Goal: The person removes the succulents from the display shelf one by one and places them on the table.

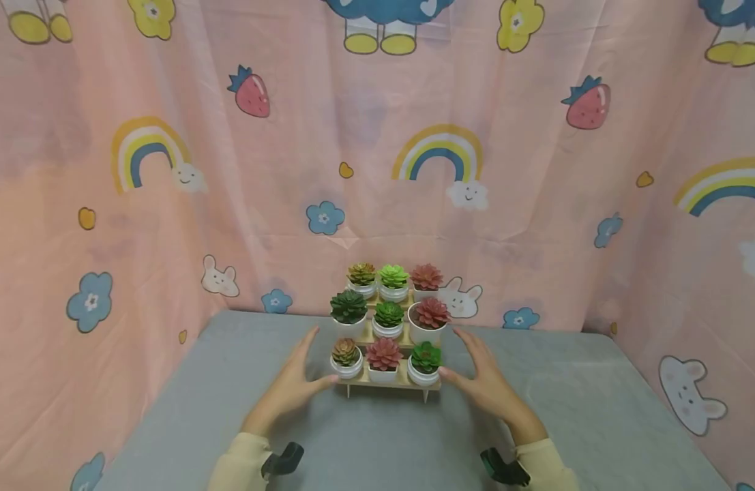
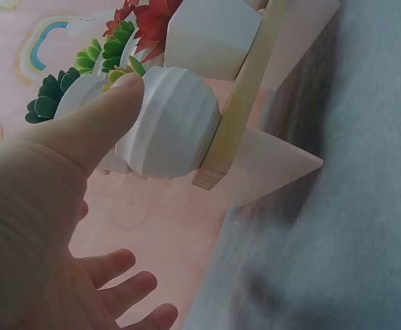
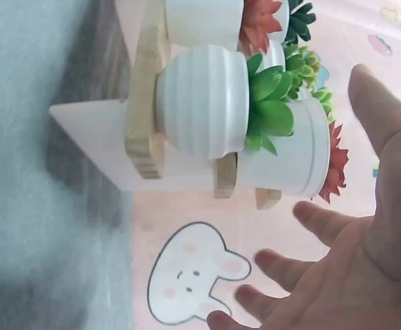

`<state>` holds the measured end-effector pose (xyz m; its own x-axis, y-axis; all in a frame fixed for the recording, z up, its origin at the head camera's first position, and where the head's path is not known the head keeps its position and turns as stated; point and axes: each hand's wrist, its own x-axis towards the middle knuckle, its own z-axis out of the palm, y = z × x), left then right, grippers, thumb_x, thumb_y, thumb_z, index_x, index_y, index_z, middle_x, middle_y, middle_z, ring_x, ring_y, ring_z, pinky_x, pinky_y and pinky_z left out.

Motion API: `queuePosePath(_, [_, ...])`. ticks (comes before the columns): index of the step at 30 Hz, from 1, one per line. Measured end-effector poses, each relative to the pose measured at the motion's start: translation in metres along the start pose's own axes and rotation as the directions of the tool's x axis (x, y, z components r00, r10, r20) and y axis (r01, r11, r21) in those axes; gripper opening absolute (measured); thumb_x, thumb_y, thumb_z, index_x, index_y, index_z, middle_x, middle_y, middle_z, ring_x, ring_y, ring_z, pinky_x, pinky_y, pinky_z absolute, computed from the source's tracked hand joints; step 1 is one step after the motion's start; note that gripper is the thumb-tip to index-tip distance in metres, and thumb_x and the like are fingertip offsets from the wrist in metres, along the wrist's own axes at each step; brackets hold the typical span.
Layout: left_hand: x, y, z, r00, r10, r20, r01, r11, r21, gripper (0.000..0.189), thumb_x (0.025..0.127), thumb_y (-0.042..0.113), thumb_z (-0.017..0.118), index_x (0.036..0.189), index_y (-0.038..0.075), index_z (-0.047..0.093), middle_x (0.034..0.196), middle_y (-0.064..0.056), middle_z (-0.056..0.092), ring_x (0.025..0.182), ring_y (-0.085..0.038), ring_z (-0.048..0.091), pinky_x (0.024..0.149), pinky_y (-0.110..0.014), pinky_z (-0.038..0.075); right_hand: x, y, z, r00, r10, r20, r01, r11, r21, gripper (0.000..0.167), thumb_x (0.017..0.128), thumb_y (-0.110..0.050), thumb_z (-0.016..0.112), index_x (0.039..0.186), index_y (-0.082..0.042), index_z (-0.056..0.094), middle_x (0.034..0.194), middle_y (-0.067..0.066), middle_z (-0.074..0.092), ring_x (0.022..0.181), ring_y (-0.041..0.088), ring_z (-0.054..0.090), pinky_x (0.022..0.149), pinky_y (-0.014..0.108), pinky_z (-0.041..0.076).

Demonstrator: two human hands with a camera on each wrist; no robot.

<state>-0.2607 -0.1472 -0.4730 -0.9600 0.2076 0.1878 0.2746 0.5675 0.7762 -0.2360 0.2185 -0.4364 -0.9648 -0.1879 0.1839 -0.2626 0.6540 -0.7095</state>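
A tiered wooden stand (image 1: 389,383) with white supports holds several potted succulents in three rows. At the front left sits a brownish-green succulent in a ribbed white pot (image 2: 176,124); a red one (image 1: 384,354) is beside it, and a green one in a ribbed pot (image 3: 203,103) stands at the front right. My left hand (image 1: 297,382) is spread at the stand's left side, its thumb tip right at the front left pot. On the opposite side, my right hand (image 1: 484,382) is also spread, thumb near the front right pot. Neither hand grips anything.
The stand is on a grey tabletop (image 1: 242,409). Close behind it hangs a pink curtain (image 1: 279,266) printed with rainbows, strawberries and rabbits, which also runs along both sides. Dark straps with a black device (image 1: 283,459) show at the wrists.
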Motion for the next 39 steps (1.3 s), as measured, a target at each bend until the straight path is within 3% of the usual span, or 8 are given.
queuePosePath(6, [0.005,-0.004,0.006,0.999,-0.019,0.028,0.021,0.998,-0.063,0.096,0.086,0.029,0.082,0.16,0.005,0.026,0.156,-0.03,0.039,0.136,-0.052,0.046,0.106,-0.067,0.041,0.006,-0.005,0.001,0.991,0.109,0.083,-0.117,0.989,0.095,0.078,0.097,-0.039,0.067,0.159,-0.012,0.028,0.164,0.026,0.026,0.151,0.052,0.022,0.113,0.076,0.023])
queuePosePath(9, [0.006,-0.007,0.01,0.999,-0.015,0.043,0.019,0.995,-0.095,0.092,0.086,0.027,0.082,0.158,0.004,0.03,0.152,-0.031,0.043,0.132,-0.052,0.05,0.105,-0.065,0.044,0.007,-0.006,0.002,0.988,0.124,0.09,-0.134,0.985,0.112,0.079,0.096,-0.038,0.068,0.159,-0.01,0.029,0.163,0.028,0.028,0.15,0.052,0.024,0.112,0.077,0.023])
queuePosePath(18, [0.005,-0.012,0.017,0.997,-0.032,0.065,0.044,0.979,-0.201,0.088,0.088,0.022,0.081,0.158,0.005,0.031,0.151,-0.03,0.045,0.131,-0.052,0.051,0.107,-0.062,0.044,0.009,-0.003,0.006,0.993,0.088,0.083,-0.097,0.989,0.111,0.076,0.094,-0.033,0.071,0.155,-0.006,0.034,0.158,0.03,0.037,0.147,0.051,0.031,0.112,0.076,0.024])
queuePosePath(23, [0.006,-0.018,0.021,0.992,-0.028,0.12,0.055,0.972,-0.228,0.088,0.089,0.021,0.079,0.159,0.006,0.028,0.148,-0.03,0.047,0.132,-0.049,0.052,0.106,-0.06,0.046,0.008,0.001,0.009,0.992,0.104,0.072,-0.112,0.987,0.118,0.076,0.093,-0.032,0.073,0.154,-0.004,0.037,0.157,0.028,0.039,0.146,0.05,0.034,0.112,0.074,0.028])
queuePosePath(28, [0.007,-0.022,0.028,0.987,-0.025,0.158,0.067,0.962,-0.266,0.086,0.09,0.019,0.078,0.158,0.004,0.027,0.145,-0.033,0.047,0.127,-0.048,0.056,0.101,-0.056,0.051,0.007,0.004,0.012,0.997,0.062,0.052,-0.068,0.99,0.122,0.071,0.092,-0.028,0.074,0.15,-0.001,0.043,0.151,0.029,0.046,0.139,0.05,0.041,0.107,0.072,0.035])
queuePosePath(36, [0.008,-0.028,0.039,0.994,-0.041,0.101,0.071,0.948,-0.311,0.074,0.094,0.012,0.073,0.156,0.004,0.034,0.146,-0.03,0.049,0.124,-0.043,0.06,0.104,-0.054,0.05,0.009,0.002,0.02,0.999,0.043,0.024,-0.046,0.989,0.142,0.063,0.09,-0.026,0.077,0.143,-0.004,0.051,0.143,0.025,0.055,0.13,0.044,0.052,0.102,0.064,0.045])
queuePosePath(39, [0.007,-0.031,0.04,0.993,-0.047,0.11,0.082,0.937,-0.338,0.072,0.095,0.012,0.071,0.156,0.004,0.034,0.148,-0.03,0.049,0.124,-0.042,0.06,0.104,-0.053,0.051,0.01,0.002,0.023,0.999,0.045,0.025,-0.048,0.987,0.155,0.062,0.09,-0.024,0.077,0.142,-0.003,0.052,0.137,0.024,0.059,0.125,0.042,0.056,0.099,0.06,0.048])
